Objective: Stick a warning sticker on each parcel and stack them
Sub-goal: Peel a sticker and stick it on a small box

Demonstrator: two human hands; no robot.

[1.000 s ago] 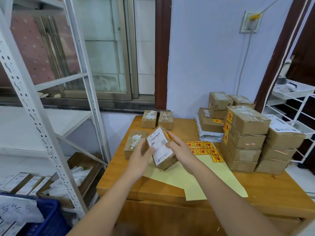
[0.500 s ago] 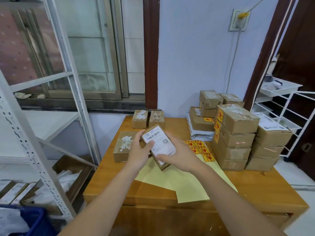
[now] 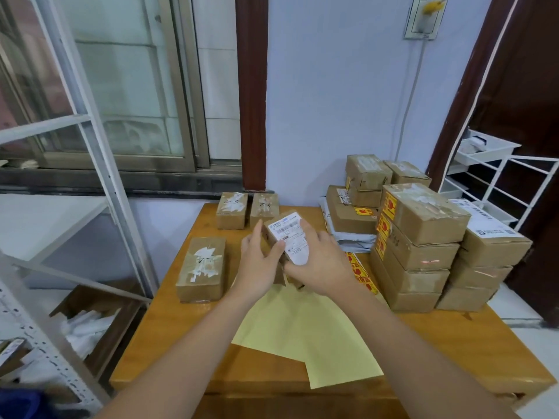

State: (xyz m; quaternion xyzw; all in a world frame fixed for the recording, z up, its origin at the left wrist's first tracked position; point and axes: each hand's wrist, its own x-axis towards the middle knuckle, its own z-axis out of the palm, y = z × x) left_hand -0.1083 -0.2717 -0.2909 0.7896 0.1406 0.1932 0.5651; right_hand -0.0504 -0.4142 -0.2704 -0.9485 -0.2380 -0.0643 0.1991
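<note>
A taped cardboard parcel (image 3: 202, 269) lies flat at the left of the wooden table (image 3: 453, 343). Beside it, above yellow backing paper (image 3: 305, 334), the left hand (image 3: 259, 269) and right hand (image 3: 323, 264) together grip a small labelled parcel (image 3: 287, 240) (label up, tilted), lifted off the table. The warning sticker sheet (image 3: 361, 272) lies just right, against the stacked parcels (image 3: 420, 246).

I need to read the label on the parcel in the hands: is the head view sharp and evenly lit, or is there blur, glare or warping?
Head view: lighting soft and even, no glare on the held parcel; both hands fairly sharp, but the label print is too small to read; the shelf rack bows from wide-angle distortion, and the lower-left corner is smeared.
</note>
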